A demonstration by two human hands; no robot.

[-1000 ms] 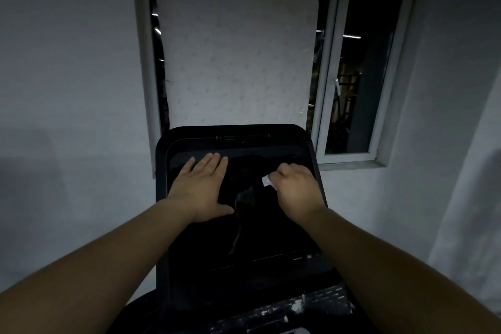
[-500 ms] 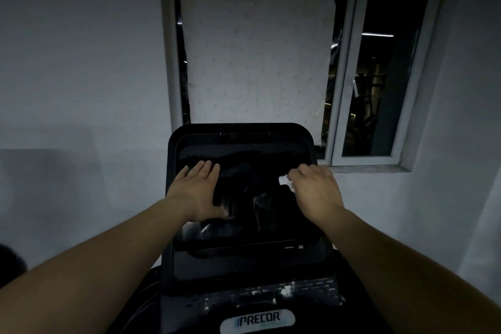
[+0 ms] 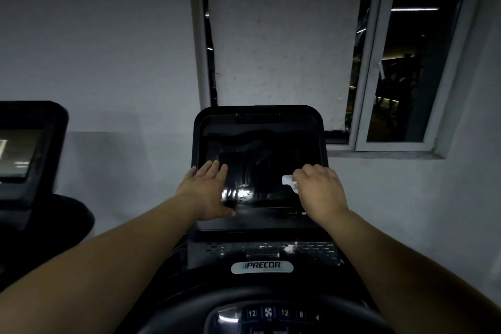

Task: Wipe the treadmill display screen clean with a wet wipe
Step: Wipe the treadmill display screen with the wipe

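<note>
1. The treadmill display screen (image 3: pixel 260 168) sits at the centre of the frame, a dark glossy panel in a black rounded housing, tilted back toward the wall.
2. The left hand (image 3: pixel 207 190) lies flat on the lower left part of the screen, fingers straight and close together pointing up, thumb stretched out to the right along the bottom edge of the glass.
3. The right hand (image 3: pixel 318 191) is on the lower right part of the screen, fingers curled over a white wet wipe (image 3: pixel 289 182); a bunched bit of the wipe sticks out to the left of the knuckles and touches the glass.
4. Between the two hands the screen shows bright reflected glints and faint streaks near its lower edge.
5. Below the screen is a strip of small keys (image 3: pixel 271 248), and under it an oval badge reading PRECOR (image 3: pixel 262 266).
6. At the bottom centre of the frame a rounded control panel (image 3: pixel 271 314) shows lit numbers and a fan symbol.
7. At the left edge of the frame stands a second console screen (image 3: pixel 24 149), well apart from the first.
8. Behind the display is a window (image 3: pixel 401 57) in a pale frame; a white textured sheet (image 3: pixel 284 46) covers its left pane, and the right pane is dark with a few lights showing.
9. The wall (image 3: pixel 95 49) around the window is plain and light grey.
</note>
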